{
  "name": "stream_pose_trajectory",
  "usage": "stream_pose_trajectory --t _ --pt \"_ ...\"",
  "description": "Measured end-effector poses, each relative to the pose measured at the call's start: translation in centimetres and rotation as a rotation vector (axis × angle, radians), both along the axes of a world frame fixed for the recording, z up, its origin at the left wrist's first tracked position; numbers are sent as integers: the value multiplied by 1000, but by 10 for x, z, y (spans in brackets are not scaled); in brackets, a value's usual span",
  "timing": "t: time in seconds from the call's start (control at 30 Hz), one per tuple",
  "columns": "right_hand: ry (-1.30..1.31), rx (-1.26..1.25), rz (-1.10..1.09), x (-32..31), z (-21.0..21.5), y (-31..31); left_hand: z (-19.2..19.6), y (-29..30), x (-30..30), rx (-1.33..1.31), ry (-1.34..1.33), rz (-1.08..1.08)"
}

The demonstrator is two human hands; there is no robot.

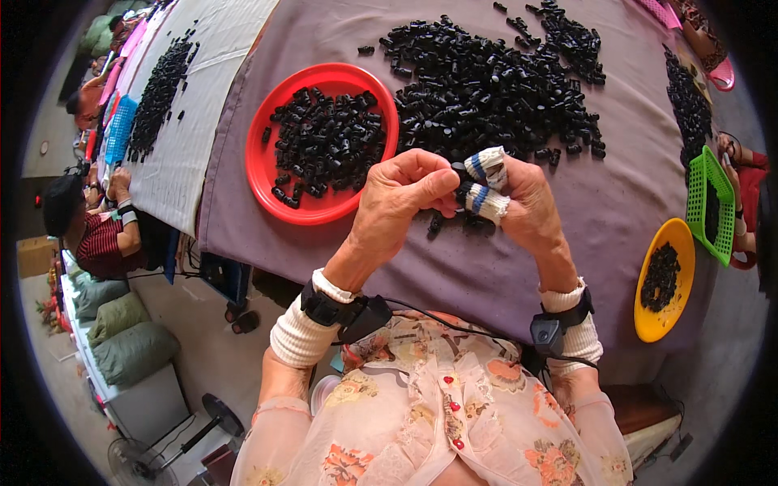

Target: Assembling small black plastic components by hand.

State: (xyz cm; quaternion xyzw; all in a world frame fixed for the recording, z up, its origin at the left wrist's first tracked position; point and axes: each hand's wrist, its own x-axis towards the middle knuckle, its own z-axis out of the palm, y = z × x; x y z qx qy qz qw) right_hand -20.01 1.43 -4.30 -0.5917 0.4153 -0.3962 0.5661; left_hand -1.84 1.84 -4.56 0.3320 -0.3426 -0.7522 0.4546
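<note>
Both hands mid-frame, over the mauve tablecloth, just right of the red tray. Small black part sits between them at the fingertips, frame centre.

Left hand: thumb and index pinched together on the part; exact contact partly hidden. Right hand: fingers bent, thumb and index grasping the part from the right. White finger covers with blue stripes on that side. Knit cuffs plus black wrist modules on both wrists.

Main pile of black parts: upper centre, loose on cloth, strays just below the hands. Red tray, left of centre, holds more of the same. Yellow plate at right with small dark bits; green basket above it, upper right.

Left edge: co-worker in striped sleeve by the white cloth, blue basket on it. Fan lower left.
</note>
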Motion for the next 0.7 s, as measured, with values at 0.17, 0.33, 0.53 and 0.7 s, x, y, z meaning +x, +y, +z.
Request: stream_pose_trajectory --t 0.17,0.33,0.53,0.7 --pt "-9 -13 -33 5 4 2 5 -2 -2 44 -8 69" --pt "-65 1 -46 7 5 0 1 0 1 160 200 19" --pt "13 41 -48 5 7 -1 -4 -2 -2 161 348 9" --pt "10 24 -54 8 4 -5 2 4 -7 159 189 86"
